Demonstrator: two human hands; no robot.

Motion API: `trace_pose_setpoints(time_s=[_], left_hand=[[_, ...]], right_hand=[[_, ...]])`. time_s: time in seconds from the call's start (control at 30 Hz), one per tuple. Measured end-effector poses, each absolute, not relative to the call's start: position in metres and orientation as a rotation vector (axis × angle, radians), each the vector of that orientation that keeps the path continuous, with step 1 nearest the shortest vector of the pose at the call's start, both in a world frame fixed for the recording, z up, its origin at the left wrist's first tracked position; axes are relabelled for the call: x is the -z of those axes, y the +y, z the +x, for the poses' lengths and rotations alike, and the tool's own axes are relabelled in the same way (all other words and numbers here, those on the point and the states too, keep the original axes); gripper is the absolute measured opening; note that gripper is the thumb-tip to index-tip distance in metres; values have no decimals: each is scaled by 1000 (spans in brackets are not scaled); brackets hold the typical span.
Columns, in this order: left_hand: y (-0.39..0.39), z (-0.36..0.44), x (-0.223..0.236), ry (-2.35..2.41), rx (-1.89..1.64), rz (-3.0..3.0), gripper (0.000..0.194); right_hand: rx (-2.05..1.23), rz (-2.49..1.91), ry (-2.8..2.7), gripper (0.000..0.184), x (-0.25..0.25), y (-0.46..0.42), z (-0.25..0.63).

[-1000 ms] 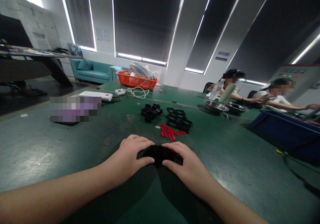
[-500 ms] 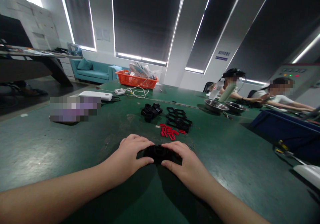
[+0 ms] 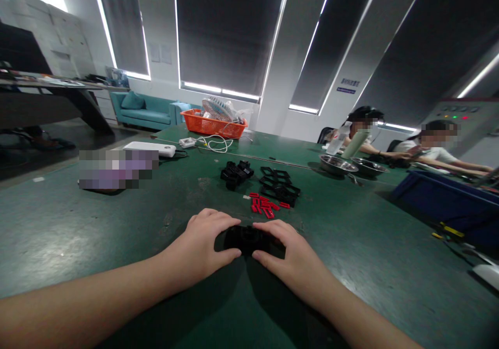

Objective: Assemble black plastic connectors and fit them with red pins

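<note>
A small black plastic part (image 3: 247, 238) sits low over the green table (image 3: 179, 307), between my two hands. My left hand (image 3: 208, 240) grips its left side, with the fingers above and the thumb below. On the other side, my right hand (image 3: 283, 247) holds it in the same way. The part is dark, and its details are hard to make out. Just beyond my hands lie several small red rectangular frames (image 3: 267, 204). Behind them are several black open frames (image 3: 278, 182) and, to the left, a pile of black blocky parts (image 3: 236, 173).
At the far edge stands an orange basket (image 3: 216, 126) with a fan in it. A white power bank (image 3: 150, 149) and a blurred phone-like object (image 3: 117, 172) lie left. Metal bowls (image 3: 337, 165) and a blue bin (image 3: 448, 203) are right. Two people sit beyond the bowls.
My hands and the black part stay almost in place. At the right edge, the white object and the yellow-marked cable have shifted to the right.
</note>
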State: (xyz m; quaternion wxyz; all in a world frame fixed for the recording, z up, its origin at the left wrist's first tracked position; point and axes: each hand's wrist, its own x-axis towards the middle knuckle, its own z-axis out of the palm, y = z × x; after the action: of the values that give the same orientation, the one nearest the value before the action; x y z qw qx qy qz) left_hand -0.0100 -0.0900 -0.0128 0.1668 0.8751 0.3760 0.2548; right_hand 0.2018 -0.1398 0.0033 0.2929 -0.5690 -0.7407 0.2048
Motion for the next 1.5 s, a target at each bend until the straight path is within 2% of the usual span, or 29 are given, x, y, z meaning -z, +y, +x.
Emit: trace_pose_setpoints(time_s=[0.23, 0.77, 1.13, 1.5], left_hand=[[-91, -10, 11, 1077, -700, 2470, 46], [-90, -8, 6, 1139, -594, 2455, 45], [-90, -9, 10, 1112, -667, 2466, 46], [-91, -8, 7, 1096, -635, 2476, 38]], right_hand=[[-582, -1520, -1949, 53, -3, -140, 203], [-585, -1470, -1936, 42, -4, -140, 202], [-635, -1497, -1912, 40, -3, -139, 203], [-657, -1502, -1899, 40, -5, -139, 202]])
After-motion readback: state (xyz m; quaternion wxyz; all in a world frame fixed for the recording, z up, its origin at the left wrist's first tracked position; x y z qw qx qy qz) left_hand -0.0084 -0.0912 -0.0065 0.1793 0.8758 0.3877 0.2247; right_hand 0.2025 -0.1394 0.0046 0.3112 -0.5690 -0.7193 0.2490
